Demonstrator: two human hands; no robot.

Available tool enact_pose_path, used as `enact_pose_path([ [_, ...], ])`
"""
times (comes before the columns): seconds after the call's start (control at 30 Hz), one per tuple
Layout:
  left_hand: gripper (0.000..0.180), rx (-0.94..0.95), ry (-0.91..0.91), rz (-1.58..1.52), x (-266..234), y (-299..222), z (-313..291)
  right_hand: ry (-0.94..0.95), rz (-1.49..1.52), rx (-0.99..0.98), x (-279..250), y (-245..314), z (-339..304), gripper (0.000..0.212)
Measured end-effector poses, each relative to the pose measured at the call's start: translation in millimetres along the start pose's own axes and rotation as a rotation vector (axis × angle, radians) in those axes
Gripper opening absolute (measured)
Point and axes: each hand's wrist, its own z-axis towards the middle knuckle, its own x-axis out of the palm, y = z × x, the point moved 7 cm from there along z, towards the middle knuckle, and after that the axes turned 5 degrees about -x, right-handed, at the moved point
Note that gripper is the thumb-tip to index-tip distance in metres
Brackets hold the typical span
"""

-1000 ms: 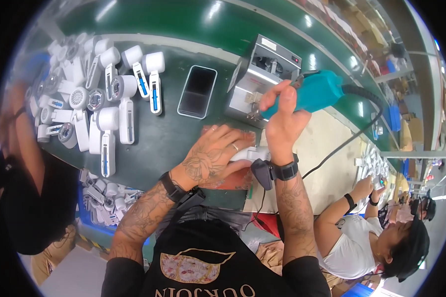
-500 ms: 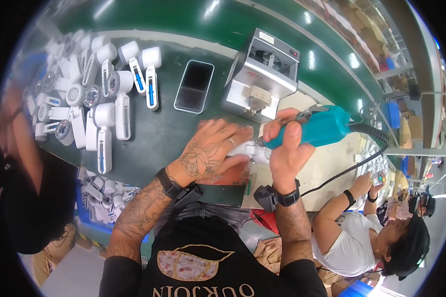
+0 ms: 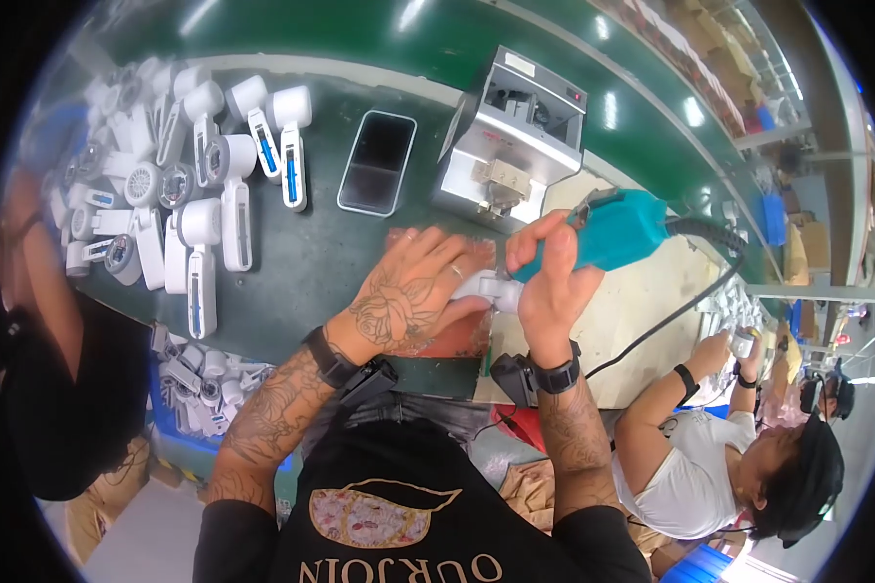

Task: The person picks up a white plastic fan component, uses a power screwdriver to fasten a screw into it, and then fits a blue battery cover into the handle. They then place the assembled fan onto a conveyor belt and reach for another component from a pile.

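A white handheld fan (image 3: 503, 293) lies over a reddish-brown mat (image 3: 436, 342), with my left hand (image 3: 406, 289) closed round its handle. My right hand (image 3: 561, 282) grips a teal electric screwdriver (image 3: 620, 231), its black cord running off to the right. The screwdriver's front end points at the fan, close to its neck. My right fingers hide the tip, so I cannot tell whether it touches. Part of the fan's head disappears behind my right hand.
A silver screw-feeding machine (image 3: 510, 146) stands beyond my hands. Left of it lies a phone (image 3: 377, 162). Many white fans (image 3: 199, 223) crowd the table's left side; a blue bin (image 3: 187, 439) below holds more white parts. Co-workers sit at left and right (image 3: 695, 466).
My right hand and the screwdriver have shifted slightly left, and the tool's rear has tilted up a little. My left hand still holds the fan. The right-hand co-worker's hands have moved slightly.
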Motion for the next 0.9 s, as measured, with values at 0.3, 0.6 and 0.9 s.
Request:
enact_pose_path([
  [0.3,0.048,0.012,-0.043,-0.032,-9,-2,-3,-0.076,-0.119,-0.19,22,25,51,0.036],
  [0.6,0.047,0.007,-0.013,-0.023,-5,1,-5,-0.055,0.021,-0.117,25,6,43,0.034],
  [0.9,0.044,-0.021,0.012,-0.074,-1,5,-2,-0.022,0.015,-0.025,-7,33,-21,0.056],
])
